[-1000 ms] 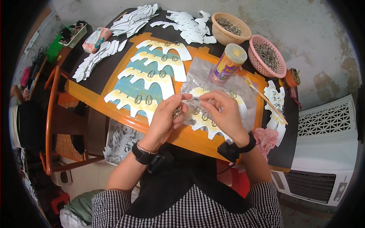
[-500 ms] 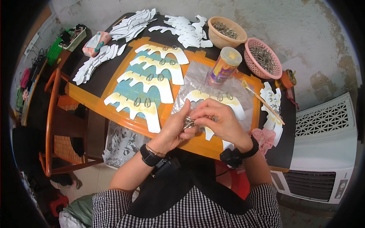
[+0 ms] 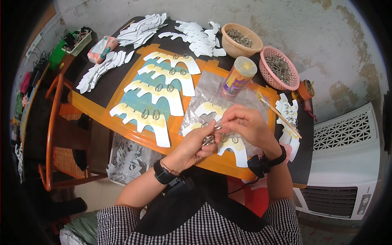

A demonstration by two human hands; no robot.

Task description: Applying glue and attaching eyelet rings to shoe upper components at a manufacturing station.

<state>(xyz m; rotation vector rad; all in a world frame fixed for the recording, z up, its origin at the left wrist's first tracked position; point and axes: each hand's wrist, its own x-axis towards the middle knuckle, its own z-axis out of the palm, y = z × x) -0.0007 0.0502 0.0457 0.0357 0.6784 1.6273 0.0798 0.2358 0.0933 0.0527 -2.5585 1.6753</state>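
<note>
In my left hand is a small bunch of shiny metal loops, cupped under the curled fingers. My right hand meets it at the thumb, its fingertips pinched on one metal loop. Below and beyond my hands lie white cut-out pieces with yellowish coating on a clear plastic sheet; the nearest carries metal loops, and my hands partly cover the others. To the left, several more coated cut-outs lie in a stepped row on a blue-green patch, each with a pair of loops.
A tall clear-lidded container stands on the sheet. Behind it are a beige bowl and a pink basket, both full of metal pieces. A brush lies at right. Stacked white cut-outs and a tissue pack lie at the back left.
My hands have shifted slightly right, and the right fingertips have risen off the bunch with a loop. The view has tilted a little; the nearest coated cut-out shows more.
</note>
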